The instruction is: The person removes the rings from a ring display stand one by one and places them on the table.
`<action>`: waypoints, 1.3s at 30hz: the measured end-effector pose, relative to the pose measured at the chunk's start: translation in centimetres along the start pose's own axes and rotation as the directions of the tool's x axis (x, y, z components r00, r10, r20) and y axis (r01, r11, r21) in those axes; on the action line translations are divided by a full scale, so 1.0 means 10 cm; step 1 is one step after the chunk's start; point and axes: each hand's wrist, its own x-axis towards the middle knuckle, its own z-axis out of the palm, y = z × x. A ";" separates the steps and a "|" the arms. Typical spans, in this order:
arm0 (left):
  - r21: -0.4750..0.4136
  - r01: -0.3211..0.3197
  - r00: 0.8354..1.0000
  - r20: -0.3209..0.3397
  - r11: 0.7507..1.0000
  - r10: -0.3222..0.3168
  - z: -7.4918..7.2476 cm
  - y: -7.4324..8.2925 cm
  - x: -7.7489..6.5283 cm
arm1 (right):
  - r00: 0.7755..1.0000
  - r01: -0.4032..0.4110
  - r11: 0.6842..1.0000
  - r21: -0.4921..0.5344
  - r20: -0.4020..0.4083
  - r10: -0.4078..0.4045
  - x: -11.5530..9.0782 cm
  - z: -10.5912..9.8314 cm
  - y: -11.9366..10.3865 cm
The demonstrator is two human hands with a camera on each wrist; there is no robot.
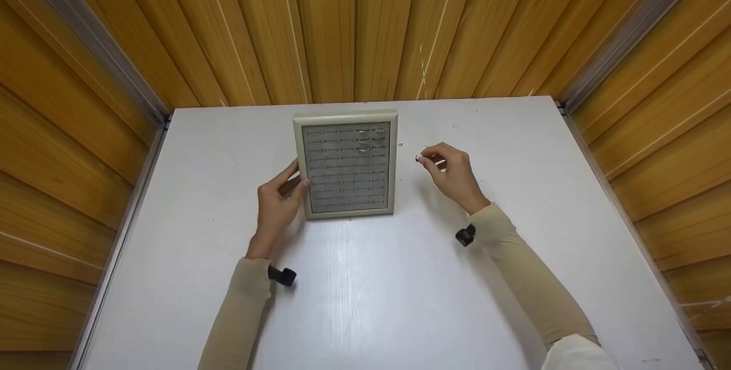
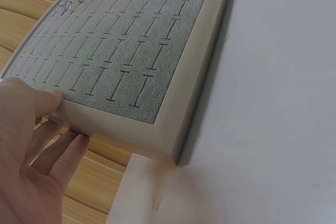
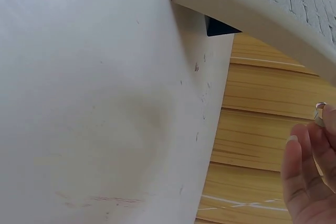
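A ring display board [image 1: 348, 190] with a cream frame and grey slotted padding stands propped up on the table. My left hand [image 1: 277, 204] grips its left side, thumb on the front of the frame and the other fingers behind. Several rings [image 1: 364, 149] sit in slots at the board's upper right; in the left wrist view these rings [image 2: 69, 3] appear at the far corner. To the right of the board, my right hand [image 1: 454, 176] pinches a small silver ring [image 3: 318, 109] between thumb and fingertip, apart from the frame.
The white table [image 1: 337, 290] carries faint scuffs and small specks. Wood-look panels [image 1: 325, 27] rise behind it and along both sides. A dark support [image 3: 218, 27] shows behind the board in the right wrist view.
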 end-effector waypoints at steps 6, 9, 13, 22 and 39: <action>0.013 0.008 1.000 -0.004 1.000 -0.008 0.01 0.01 0.00 | 0.989 -0.145 0.983 0.110 0.037 0.142 0.00 0.00 0.17; 0.033 0.015 1.000 -0.004 0.999 -0.015 0.01 0.01 0.00 | 0.974 -0.222 0.964 0.145 0.086 0.211 -0.02 -0.01 0.25; 0.067 0.040 0.999 0.001 0.997 -0.040 0.02 0.03 0.00 | 0.952 -0.294 0.943 0.154 0.133 0.275 -0.04 0.00 0.37; 0.050 0.049 0.999 -0.011 0.998 -0.049 0.02 -0.22 0.06 | 0.901 -0.415 0.908 0.060 0.169 0.401 -0.08 0.03 0.58; 0.034 -0.043 0.999 -0.005 0.999 0.043 -0.01 -0.32 0.08 | 0.913 -0.362 0.925 -0.117 0.154 0.377 -0.06 0.08 0.69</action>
